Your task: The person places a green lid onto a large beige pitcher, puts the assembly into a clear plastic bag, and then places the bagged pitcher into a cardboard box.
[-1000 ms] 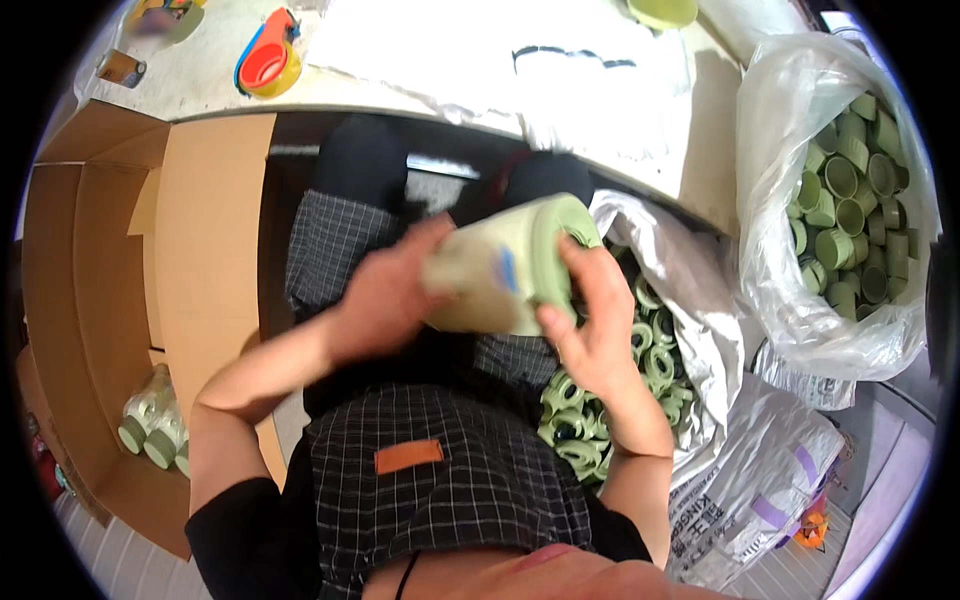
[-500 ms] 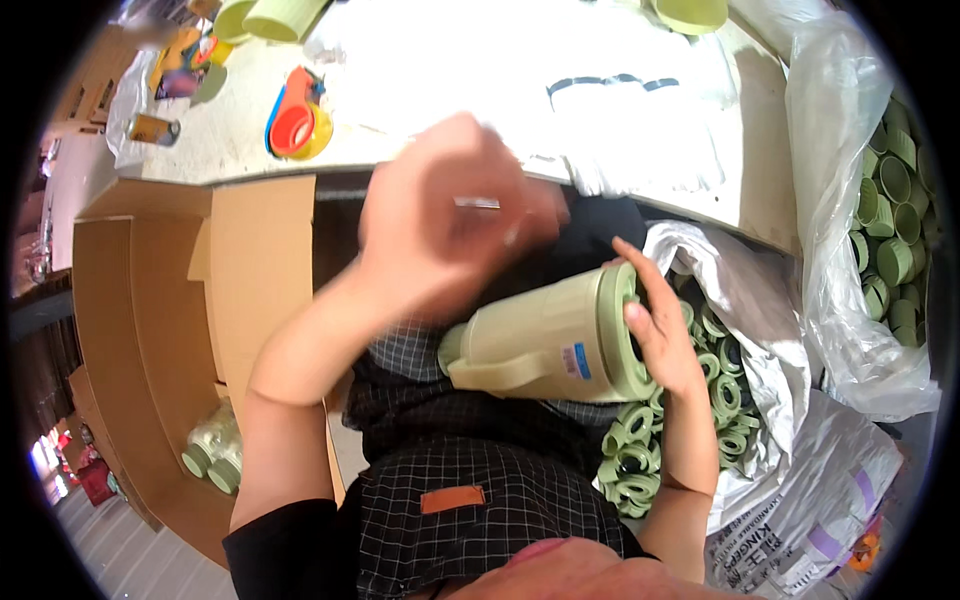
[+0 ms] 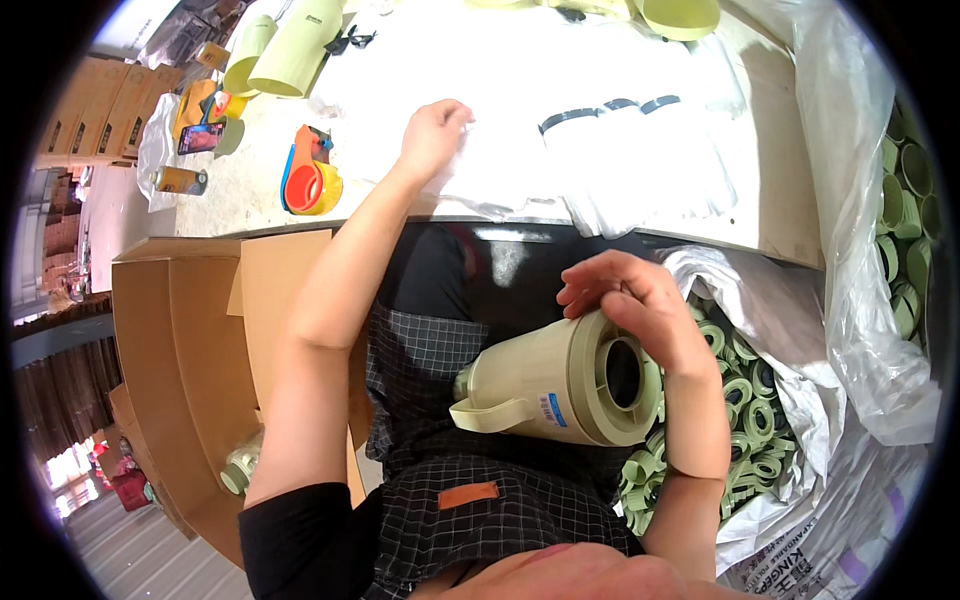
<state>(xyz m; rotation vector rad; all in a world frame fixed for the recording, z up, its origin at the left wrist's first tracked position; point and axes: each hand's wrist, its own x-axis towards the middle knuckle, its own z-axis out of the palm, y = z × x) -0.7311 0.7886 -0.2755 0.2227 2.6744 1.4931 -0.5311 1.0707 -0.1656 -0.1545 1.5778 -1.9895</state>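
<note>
Green jug (image 3: pixel 530 370) lies beside half-curled fingers (image 3: pixel 598 272) of the right hand (image 3: pixel 645 300)

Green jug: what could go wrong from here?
- Roll or slip: the green jug lies sideways on the lap, and the right hand by its rim shows no firm grip.
- Slow catch: the left hand is away over the table.
- Mix-up: it might tip into the green ring-shaped parts alongside.

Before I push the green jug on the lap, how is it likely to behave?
The green jug would probably roll, since its round body lies sideways on the lap. The handle sticking out might stop that roll. Its smooth, even outline suggests stiffness.
</note>
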